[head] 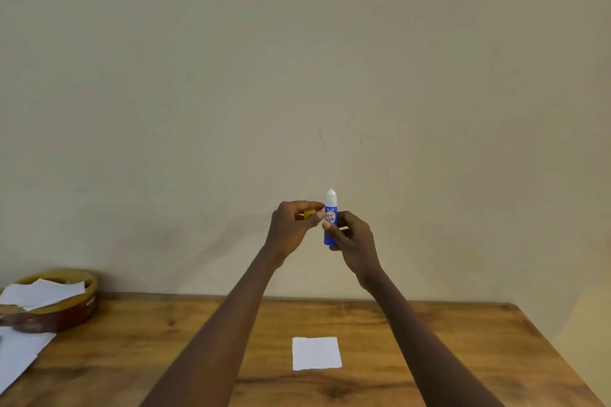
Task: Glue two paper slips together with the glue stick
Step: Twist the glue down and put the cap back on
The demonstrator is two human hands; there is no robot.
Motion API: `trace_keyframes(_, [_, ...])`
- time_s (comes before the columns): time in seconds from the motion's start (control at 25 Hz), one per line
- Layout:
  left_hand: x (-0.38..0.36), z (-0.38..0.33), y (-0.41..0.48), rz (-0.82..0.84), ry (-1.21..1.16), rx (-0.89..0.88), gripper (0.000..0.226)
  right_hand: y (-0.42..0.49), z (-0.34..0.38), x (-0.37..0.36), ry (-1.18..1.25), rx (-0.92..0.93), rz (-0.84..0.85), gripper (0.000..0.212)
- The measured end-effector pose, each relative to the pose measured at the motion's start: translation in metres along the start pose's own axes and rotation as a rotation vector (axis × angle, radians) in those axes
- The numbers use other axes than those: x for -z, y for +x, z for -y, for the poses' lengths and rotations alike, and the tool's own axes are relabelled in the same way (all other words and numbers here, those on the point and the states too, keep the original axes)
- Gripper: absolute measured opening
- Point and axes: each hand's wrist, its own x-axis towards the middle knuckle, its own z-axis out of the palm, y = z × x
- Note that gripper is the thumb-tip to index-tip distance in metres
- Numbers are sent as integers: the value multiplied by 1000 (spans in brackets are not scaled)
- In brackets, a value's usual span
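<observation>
We see a plain wall filling most of the view, with the wooden bench (429,340) across the bottom at 6 o'clock. Both forearms rise from the lower edge and converge in front of the wall, well above the bench. At 8 o'clock a round brown tin (66,311) stands at the bench's back edge with white sheets lying over its rim, and more loose sheets (20,353) lie just in front of it. A white paper slip (316,353) lies flat on the bench at 6 o'clock, between the two forearms.

The hands are close together, almost touching. The right hand (355,238) grips the blue glue stick (330,208) by its lower barrel, upright, white tip at 12 o'clock. The left hand (291,228), at 9 o'clock of the stick, pinches the yellow cap (309,214) in curled fingers.
</observation>
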Motion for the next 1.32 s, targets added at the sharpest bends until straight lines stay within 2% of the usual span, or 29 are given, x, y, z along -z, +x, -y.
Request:
trace_keyframes(0.2, [12, -24, -1, 13, -101, 36, 25, 1, 27, -2, -24, 106, 16, 13])
trace_keyframes(0.28, [13, -26, -1, -5, -136, 67, 27, -1, 31, -1, -16, 90, -9, 13])
trace_keyframes(0.36, [12, -28, -1, -13, -217, 80, 25, -8, 30, -2, 146, -89, -23, 25])
trace_keyframes(0.48, [10, -30, 1, 14, -341, 77, 21, -15, 29, -1, 608, -549, 96, 62])
trace_keyframes(0.52, [10, -30, 2, 24, -356, 63, 21, -17, 30, -1, 749, -643, 121, 62])
trace_keyframes(0.6, [9, -30, 3, 28, -374, 42, 18, -18, 36, -5, 1007, -723, 89, 47])
trace_keyframes(0.72, [5, -30, 6, -18, -371, 34, 18, -21, 37, -18, 1290, -645, -71, 26])
trace_keyframes(0.84, [3, -32, 9, -64, -333, 32, 20, -24, 33, -26, 1307, -516, -173, 17])
trace_keyframes(0.92, [3, -34, 10, -45, -334, 15, 21, -24, 34, -23, 1275, -531, -134, 24])
trace_keyframes(1.0, [5, -36, 10, -13, -339, -10, 22, -19, 39, -17, 1260, -626, -80, 46])
trace_keyframes(1.08, [6, -40, 11, -8, -361, -19, 21, -13, 44, -12, 1265, -634, -75, 38])
trace_keyframes(1.2, [7, -46, 15, -42, -357, -31, 20, -9, 45, -15, 1295, -530, -127, 21])
trace_keyframes(1.32, [8, -49, 16, -70, -303, -35, 22, -10, 45, -13, 1228, -497, -108, 24])
